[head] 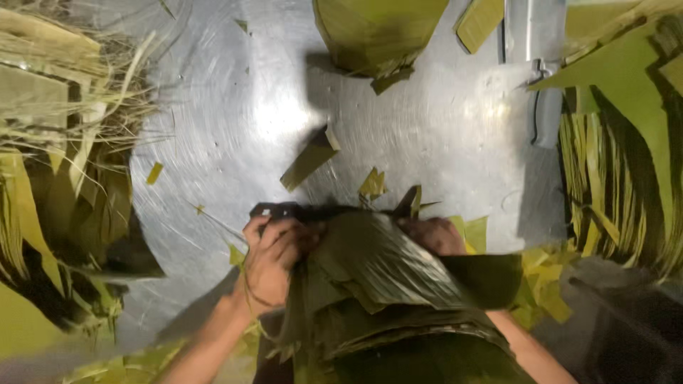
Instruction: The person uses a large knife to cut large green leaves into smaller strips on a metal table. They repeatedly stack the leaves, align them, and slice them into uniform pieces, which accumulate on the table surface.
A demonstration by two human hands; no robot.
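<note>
stack of dark green leaves [384, 284], at the near edge of the metal surface [235, 107], held between both hands. left hand [274, 259]: fingers curled closed over the stack's left side. right hand [434, 235]: on the stack's far right side, fingers partly hidden, grip cannot be told. cut leaf scraps [309, 160] mid-surface. folded leaf bundle [377, 32] at the far edge. leaf strips [612, 185] along the right edge.

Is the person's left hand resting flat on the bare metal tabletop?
No: the left hand is curled in a grip on the edge of the stack of dark green leaves, above the scratched metal tabletop.
</note>
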